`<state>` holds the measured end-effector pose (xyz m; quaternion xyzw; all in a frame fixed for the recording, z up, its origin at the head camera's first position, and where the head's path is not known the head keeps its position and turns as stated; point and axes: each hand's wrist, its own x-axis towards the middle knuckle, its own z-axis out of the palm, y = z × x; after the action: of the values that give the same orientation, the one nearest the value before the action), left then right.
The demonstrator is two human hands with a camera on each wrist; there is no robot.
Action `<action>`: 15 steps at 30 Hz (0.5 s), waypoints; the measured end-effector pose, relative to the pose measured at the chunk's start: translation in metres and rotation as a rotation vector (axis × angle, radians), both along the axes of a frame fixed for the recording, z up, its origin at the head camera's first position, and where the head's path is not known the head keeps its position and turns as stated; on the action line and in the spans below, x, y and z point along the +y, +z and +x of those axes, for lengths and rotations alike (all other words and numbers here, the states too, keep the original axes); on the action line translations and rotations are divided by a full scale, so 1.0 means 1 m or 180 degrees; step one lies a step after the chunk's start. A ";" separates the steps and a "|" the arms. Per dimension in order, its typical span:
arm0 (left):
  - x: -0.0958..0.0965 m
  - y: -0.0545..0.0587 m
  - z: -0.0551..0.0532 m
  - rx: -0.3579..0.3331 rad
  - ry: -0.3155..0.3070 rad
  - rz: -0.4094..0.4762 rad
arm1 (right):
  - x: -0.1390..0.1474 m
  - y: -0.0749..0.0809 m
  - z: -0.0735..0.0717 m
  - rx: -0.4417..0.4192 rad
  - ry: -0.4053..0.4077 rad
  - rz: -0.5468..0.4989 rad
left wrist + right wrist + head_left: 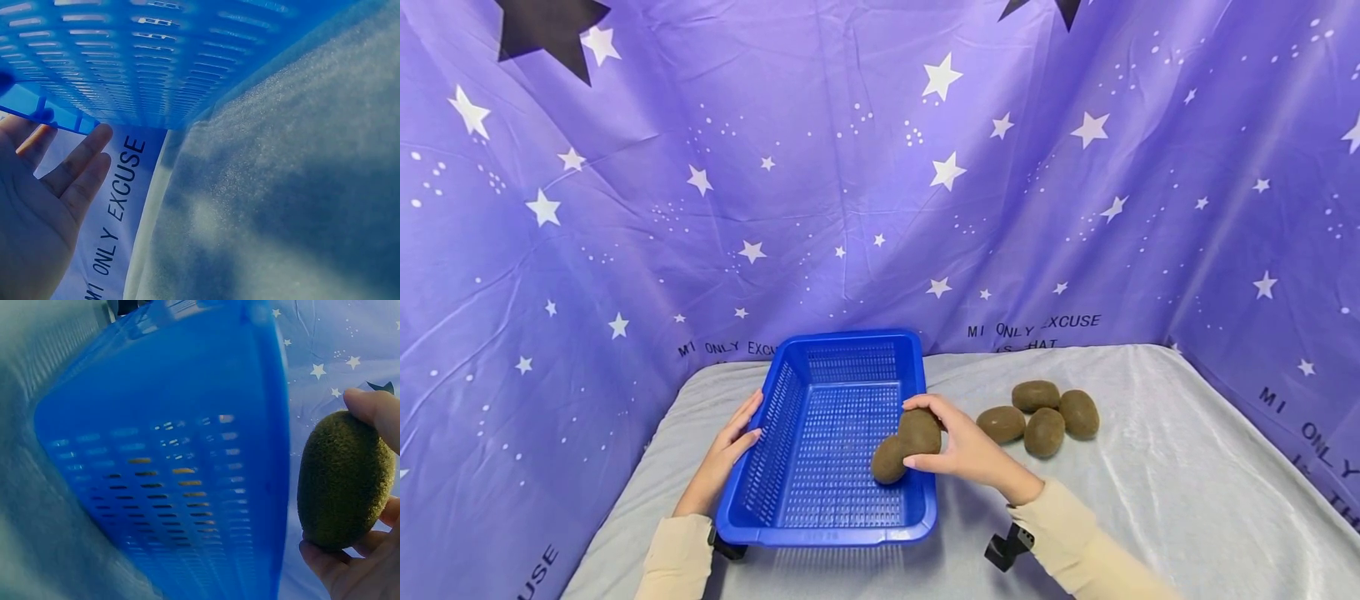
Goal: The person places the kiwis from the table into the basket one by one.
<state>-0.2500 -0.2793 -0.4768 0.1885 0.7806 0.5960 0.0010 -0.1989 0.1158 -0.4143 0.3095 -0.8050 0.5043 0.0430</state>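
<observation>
A blue plastic basket [827, 536] with slotted walls sits on the cloth-covered table. My right hand [964, 450] grips a brown kiwi [919, 430] above the basket's right rim, thumb and fingers on opposite sides of the fruit. The right wrist view shows this fuzzy oval kiwi [342, 481] higher than the rim, beside the outer wall. Inside the basket, a second kiwi [887, 462] lies near the right wall, partly overlapped by the held one. My left hand [721, 461] rests against the basket's left rim, its fingers [84, 150] extended along the outside.
Several more kiwis [1043, 433] lie grouped on the grey cloth [1187, 500] to the right of the basket. A purple curtain [850, 208] with white stars hangs behind and at both sides. Each wrist carries a black camera [1009, 546].
</observation>
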 end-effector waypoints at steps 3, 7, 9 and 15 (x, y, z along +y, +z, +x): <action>0.000 0.000 0.000 0.0014 -0.0003 0.0016 | -0.005 -0.003 -0.002 -0.0052 0.0047 -0.0026; 0.000 0.000 0.000 0.0047 -0.0022 0.0072 | -0.010 -0.008 -0.003 -0.0059 0.0111 -0.0036; 0.001 0.000 0.000 0.0076 -0.0031 0.0087 | -0.012 -0.011 -0.004 -0.0035 0.0125 0.0001; 0.002 0.000 0.001 0.0074 -0.0013 0.0091 | -0.017 -0.017 -0.004 0.0072 0.0151 0.0099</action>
<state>-0.2492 -0.2777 -0.4773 0.1971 0.7715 0.6048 -0.0096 -0.2031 0.0992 -0.4310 0.3348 -0.8046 0.4891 0.0353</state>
